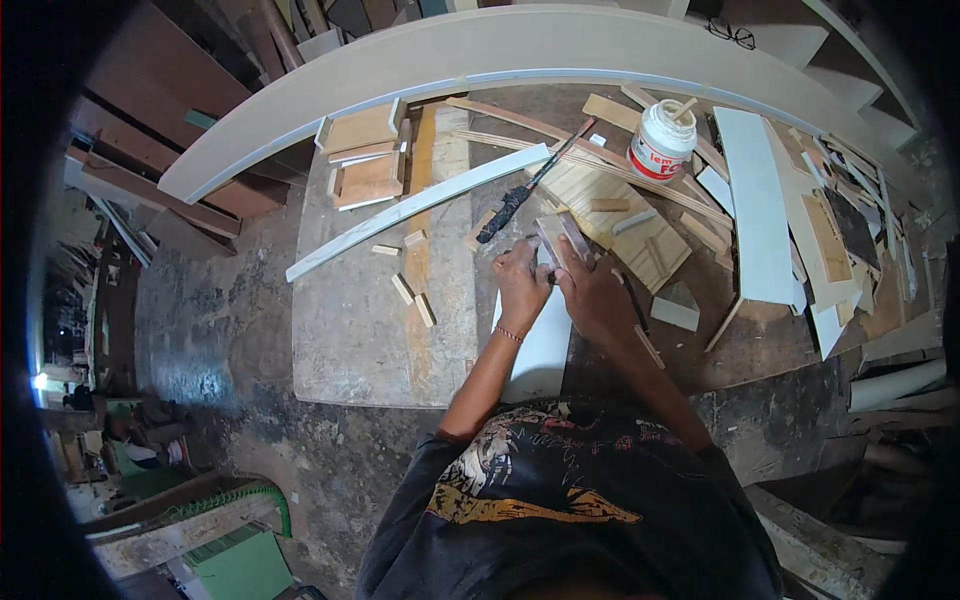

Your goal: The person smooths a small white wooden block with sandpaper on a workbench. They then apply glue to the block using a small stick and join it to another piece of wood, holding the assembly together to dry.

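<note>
Pale narrow piece point(549, 240) between two bare hands, left of the white tub point(661, 142) and nearer the person.

From where I stand, the right hand point(592, 295) is closed around it; the left hand point(522, 277) has its fingers mostly folded at the near end, gripping or merely touching, I can't tell. Just on the tub's near side lies a plywood board point(655, 262) bearing small sticks point(609, 205); left of the tub, a black-wrapped tool point(508, 213) rests on the surface point(350, 340).
</note>
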Demonstrator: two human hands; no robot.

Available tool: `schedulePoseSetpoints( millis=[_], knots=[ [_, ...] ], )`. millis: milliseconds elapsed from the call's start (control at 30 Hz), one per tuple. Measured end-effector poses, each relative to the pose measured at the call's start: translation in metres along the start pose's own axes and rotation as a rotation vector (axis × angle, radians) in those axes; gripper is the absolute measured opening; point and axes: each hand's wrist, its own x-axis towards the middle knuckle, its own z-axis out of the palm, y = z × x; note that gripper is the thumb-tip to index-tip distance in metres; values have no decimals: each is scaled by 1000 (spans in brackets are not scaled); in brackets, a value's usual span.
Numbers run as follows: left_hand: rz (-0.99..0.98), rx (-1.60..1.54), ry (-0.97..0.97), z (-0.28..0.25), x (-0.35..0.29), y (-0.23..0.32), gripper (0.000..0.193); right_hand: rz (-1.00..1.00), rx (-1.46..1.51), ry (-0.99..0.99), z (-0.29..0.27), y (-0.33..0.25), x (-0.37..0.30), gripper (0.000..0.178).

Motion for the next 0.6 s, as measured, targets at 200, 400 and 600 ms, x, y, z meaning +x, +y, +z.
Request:
schedulePoseSetpoints(
  millis=[200, 400, 600],
  knots=[
    [-43, -7, -15, -11, 7, -2, 36, -46, 12, -33, -1, 2, -13, 47],
    [-15, -85, 1, -7, 1, 1, 35, 23, 9, -25, -5, -4, 2, 46],
    [-78, -91, -26, -21, 10, 0, 30, -64, -7, -35, -4, -2, -15, 46]
  ],
)
